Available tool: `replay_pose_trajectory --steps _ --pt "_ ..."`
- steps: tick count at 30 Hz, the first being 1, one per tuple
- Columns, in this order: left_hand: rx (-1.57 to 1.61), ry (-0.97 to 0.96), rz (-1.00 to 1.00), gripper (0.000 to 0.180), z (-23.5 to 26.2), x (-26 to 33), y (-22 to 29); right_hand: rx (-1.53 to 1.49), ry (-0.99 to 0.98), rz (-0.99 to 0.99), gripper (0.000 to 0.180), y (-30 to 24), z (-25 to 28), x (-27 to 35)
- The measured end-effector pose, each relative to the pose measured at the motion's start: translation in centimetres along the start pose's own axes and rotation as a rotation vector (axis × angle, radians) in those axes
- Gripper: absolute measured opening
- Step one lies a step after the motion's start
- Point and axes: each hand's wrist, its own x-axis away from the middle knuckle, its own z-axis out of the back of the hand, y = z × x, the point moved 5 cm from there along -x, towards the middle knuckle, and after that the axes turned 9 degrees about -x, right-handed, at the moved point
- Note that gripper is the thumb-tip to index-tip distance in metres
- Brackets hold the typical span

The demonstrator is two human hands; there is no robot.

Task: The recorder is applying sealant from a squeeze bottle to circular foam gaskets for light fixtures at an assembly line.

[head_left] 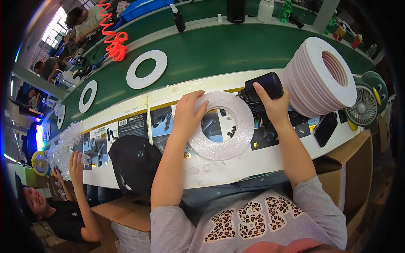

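Observation:
A flat white speckled ring lies on the work surface in front of me. My left hand is closed over its upper left edge, thumb on top near the hole. My right hand grips a black handheld tool with a rounded end. The tool's narrower end points left, at the ring's upper right edge; whether it touches the ring I cannot tell. Right of that hand stands a tall leaning stack of similar rings.
Two loose rings, one nearer, lie on the green conveyor belt. A black cap sits left of my forearm. At the right are a phone and a small fan. A co-worker's hand is beside clear plastic pieces.

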Motion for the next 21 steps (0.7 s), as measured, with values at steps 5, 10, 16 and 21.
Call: replay_pose_trajectory --steps 5,10,16,21 --pt "-0.003 -0.006 0.007 0.031 -0.04 0.00 0.05 0.041 0.019 0.022 0.020 0.13 0.55 0.04" --pt "-0.010 -0.019 0.017 0.031 -0.10 0.07 -0.18 0.017 0.018 0.019 0.021 0.22 0.58 0.03" --pt "-0.006 -0.017 0.015 0.030 -0.08 0.05 -0.14 0.021 0.006 0.005 0.020 0.08 0.55 0.01" --pt "-0.005 -0.010 0.002 0.030 -0.06 0.02 -0.11 0.023 0.009 0.003 0.020 0.26 0.65 -0.03"
